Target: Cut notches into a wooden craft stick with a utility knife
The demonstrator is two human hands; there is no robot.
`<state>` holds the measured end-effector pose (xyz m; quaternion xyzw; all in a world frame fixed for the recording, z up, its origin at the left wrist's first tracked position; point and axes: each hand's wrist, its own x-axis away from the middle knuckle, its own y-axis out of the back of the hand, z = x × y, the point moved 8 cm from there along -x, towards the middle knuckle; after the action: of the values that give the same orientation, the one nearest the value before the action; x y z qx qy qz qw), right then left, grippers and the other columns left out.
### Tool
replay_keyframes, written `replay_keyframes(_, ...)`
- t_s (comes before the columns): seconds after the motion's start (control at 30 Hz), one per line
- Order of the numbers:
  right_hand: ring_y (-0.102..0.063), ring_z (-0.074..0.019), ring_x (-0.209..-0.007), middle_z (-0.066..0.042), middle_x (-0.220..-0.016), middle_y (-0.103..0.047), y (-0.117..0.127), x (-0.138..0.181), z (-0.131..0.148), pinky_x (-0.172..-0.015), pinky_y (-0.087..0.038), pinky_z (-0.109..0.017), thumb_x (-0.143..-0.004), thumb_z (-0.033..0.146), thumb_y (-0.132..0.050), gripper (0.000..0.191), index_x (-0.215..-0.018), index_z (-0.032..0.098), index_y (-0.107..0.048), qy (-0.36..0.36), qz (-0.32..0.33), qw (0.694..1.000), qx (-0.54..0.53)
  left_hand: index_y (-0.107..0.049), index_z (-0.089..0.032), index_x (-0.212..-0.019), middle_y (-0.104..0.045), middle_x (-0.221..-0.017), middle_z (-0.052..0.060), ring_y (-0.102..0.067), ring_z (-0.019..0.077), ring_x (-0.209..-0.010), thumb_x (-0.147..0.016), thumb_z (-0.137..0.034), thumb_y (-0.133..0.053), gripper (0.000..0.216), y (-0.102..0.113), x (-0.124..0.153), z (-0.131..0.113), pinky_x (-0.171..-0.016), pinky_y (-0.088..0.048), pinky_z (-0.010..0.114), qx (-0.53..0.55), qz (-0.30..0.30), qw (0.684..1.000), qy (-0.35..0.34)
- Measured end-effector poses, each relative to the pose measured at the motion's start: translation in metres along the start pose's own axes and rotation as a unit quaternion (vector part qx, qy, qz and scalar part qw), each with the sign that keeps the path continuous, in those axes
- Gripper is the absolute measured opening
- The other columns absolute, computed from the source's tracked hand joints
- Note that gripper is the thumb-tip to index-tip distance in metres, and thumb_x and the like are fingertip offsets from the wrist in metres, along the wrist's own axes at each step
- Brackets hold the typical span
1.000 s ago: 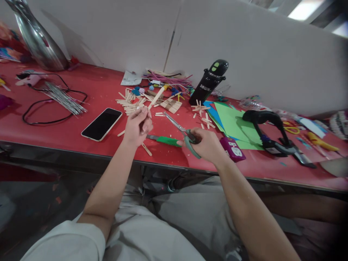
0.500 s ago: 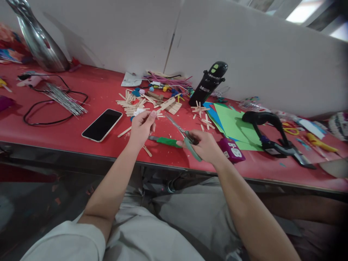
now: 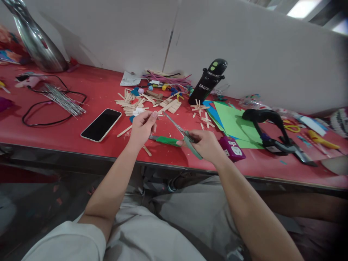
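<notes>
My left hand [image 3: 142, 125] pinches a wooden craft stick [image 3: 166, 107] that points away to the right, above the red table [image 3: 81, 88]. My right hand [image 3: 207, 145] grips the grey-green handles of a pair of scissors [image 3: 181, 133], whose blades point up and left toward the stick's near end. A pile of loose wooden sticks [image 3: 130, 103] lies just beyond my left hand. A green-handled tool [image 3: 164, 140] lies on the table between my hands.
A black phone [image 3: 101, 124] lies left of my hands, with a black cable and silver wires [image 3: 62, 101] further left. A black bottle [image 3: 208, 81], green and blue paper sheets [image 3: 232, 123], a purple box [image 3: 232, 148] and a black hole punch [image 3: 274, 136] sit to the right.
My left hand lowered the stick from a steep upright angle to a flatter one, and the stick's near end now sits by the scissor blades. The right hand barely moved.
</notes>
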<state>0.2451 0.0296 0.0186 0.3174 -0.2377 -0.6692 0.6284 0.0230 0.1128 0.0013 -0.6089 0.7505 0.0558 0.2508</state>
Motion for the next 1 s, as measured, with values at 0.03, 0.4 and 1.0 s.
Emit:
replay_keyframes(0.03, -0.03, -0.0135, -0.066, 0.005, -0.062, -0.034, 0.0, 0.0, -0.0004, -0.057, -0.024, -0.032, -0.061, 0.108, -0.075, 0.09, -0.06, 0.026, -0.04, -0.001, -0.001, 1.0, 0.001, -0.074, -0.024, -0.078, -0.052, -0.046, -0.006, -0.045, 0.0078, -0.038, -0.093, -0.071, -0.085, 0.051, -0.0002, 0.0, -0.0001, -0.039, -0.029, 0.024, 0.0, 0.001, 1.0, -0.001)
replay_keyframes(0.4, -0.031, -0.0143, -0.065, 0.004, -0.063, -0.038, -0.0006, -0.0001, -0.0034, -0.056, -0.027, -0.033, -0.062, 0.108, -0.075, 0.088, -0.061, 0.025, -0.046, -0.011, 0.001, 1.0, 0.012, -0.074, -0.024, -0.078, -0.053, -0.047, -0.006, -0.045, 0.0079, -0.039, -0.095, -0.066, -0.085, 0.047, -0.0007, 0.001, -0.0033, -0.039, -0.03, 0.024, -0.004, 0.004, 1.0, -0.003)
replay_keyframes(1.0, -0.031, -0.0139, -0.065, 0.005, -0.062, -0.034, 0.0, 0.0013, -0.0015, -0.057, -0.025, -0.033, -0.066, 0.103, -0.077, 0.085, -0.06, 0.025, -0.043, -0.007, 0.006, 1.0, 0.015, -0.071, -0.023, -0.071, -0.055, -0.047, -0.005, -0.045, 0.0072, -0.04, -0.088, -0.069, -0.091, 0.053, -0.0005, 0.0001, -0.0008, -0.04, -0.031, 0.023, 0.023, 0.011, 1.0, 0.012)
